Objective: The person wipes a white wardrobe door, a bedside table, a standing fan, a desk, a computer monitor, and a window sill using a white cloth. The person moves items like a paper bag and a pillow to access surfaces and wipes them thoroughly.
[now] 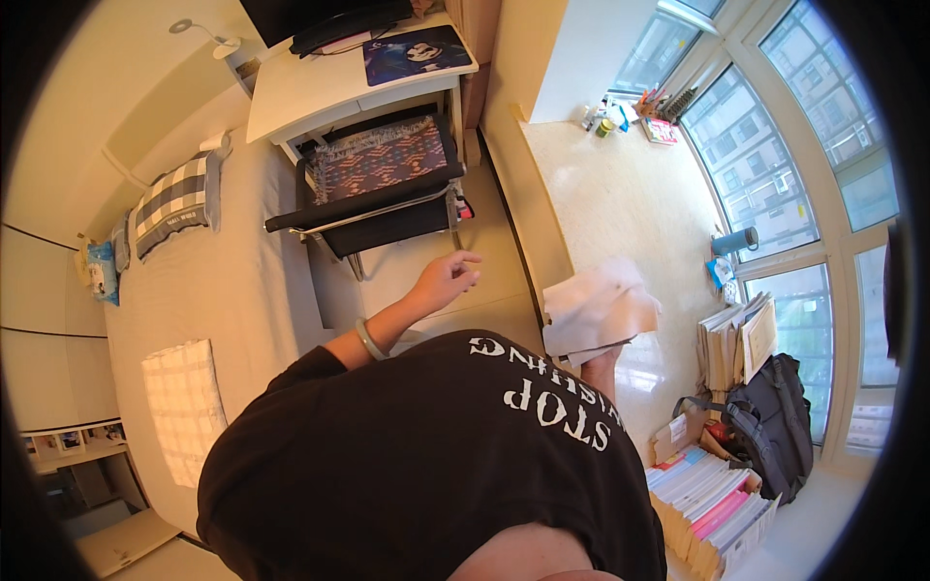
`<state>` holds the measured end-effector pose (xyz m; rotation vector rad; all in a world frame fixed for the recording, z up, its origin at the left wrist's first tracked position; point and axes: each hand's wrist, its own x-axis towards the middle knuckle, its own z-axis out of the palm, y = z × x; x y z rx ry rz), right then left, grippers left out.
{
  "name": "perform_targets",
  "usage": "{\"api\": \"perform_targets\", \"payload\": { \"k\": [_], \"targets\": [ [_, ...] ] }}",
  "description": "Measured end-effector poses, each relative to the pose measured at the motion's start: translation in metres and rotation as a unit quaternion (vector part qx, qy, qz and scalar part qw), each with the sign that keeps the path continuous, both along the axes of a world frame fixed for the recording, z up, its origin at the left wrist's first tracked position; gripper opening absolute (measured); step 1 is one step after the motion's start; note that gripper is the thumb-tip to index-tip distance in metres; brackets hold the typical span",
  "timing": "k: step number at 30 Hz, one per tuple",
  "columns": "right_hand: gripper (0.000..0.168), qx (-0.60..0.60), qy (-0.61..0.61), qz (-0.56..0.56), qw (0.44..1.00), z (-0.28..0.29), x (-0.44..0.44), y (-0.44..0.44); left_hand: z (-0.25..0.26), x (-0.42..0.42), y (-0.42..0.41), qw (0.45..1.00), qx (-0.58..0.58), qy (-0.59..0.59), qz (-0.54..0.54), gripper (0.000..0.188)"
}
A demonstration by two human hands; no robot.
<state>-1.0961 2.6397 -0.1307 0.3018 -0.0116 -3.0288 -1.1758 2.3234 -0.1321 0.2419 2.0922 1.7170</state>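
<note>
A crumpled white cloth (599,305) hangs from my right hand (603,363), over the edge of the glossy windowsill ledge (603,196). The cloth hides most of that hand's fingers. My left hand (445,282) is in the air above the floor, fingers loosely curled and apart, with nothing in it. A pale bangle (370,339) circles the left wrist. Beyond the left hand stands a black folding chair (385,225) with a patterned, fringed cloth (381,161) on its seat.
A bed (254,290) lies at left, a white desk (290,87) ahead. The ledge at right holds small bottles (604,128), a blue tumbler (735,241), upright papers (726,348), a black backpack (774,428) and rows of books (708,501). Windows (755,160) border it.
</note>
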Motion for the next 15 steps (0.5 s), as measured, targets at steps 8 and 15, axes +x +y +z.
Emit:
{"api": "perform_targets", "payload": {
  "k": [8, 15],
  "targets": [
    [0.052, 0.016, 0.096, 0.097, 0.99, -0.035, -0.096, -0.132, 0.043, -0.014, -0.187, 0.875, -0.194, 0.394, 0.205, 0.032],
    [0.058, 0.176, 0.068, 0.104, 0.977, -0.022, -0.175, -0.204, 0.011, -0.015, -0.349, 0.848, -0.253, 0.303, 0.353, 0.047]
  ]
}}
